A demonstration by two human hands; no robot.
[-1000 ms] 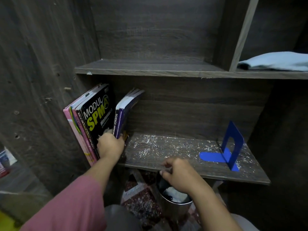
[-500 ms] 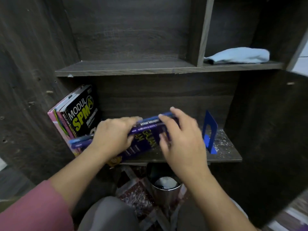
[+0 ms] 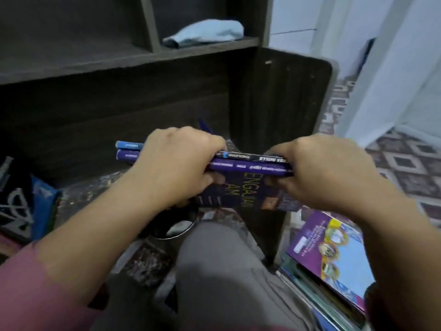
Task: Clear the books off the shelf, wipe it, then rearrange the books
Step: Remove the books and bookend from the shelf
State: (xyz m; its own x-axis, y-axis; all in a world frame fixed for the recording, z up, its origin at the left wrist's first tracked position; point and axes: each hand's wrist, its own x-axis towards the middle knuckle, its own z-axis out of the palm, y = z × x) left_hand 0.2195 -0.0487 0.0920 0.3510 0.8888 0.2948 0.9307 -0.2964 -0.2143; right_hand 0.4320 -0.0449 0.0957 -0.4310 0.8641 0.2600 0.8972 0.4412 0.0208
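Stack of purple books (image 3: 250,166) is held flat, spines twd the person, just in front of lower shelf (image 3: 83,192), over the lap. Left hand (image 3: 176,168) & right hand (image 3: 317,170) each grip one end. Blue cloth (image 3: 205,32) lies on upper shelf (image 3: 214,45); book pile (image 3: 334,249) on floor, right.

The left hand (image 3: 176,163) hides most of the blue bookend (image 3: 205,126); the floor books (image 3: 334,259) are cut off.

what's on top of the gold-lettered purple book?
Thinner book, maybe two: blue spine end, then black spine stretch. Left hand covers the join; right hand the far end.
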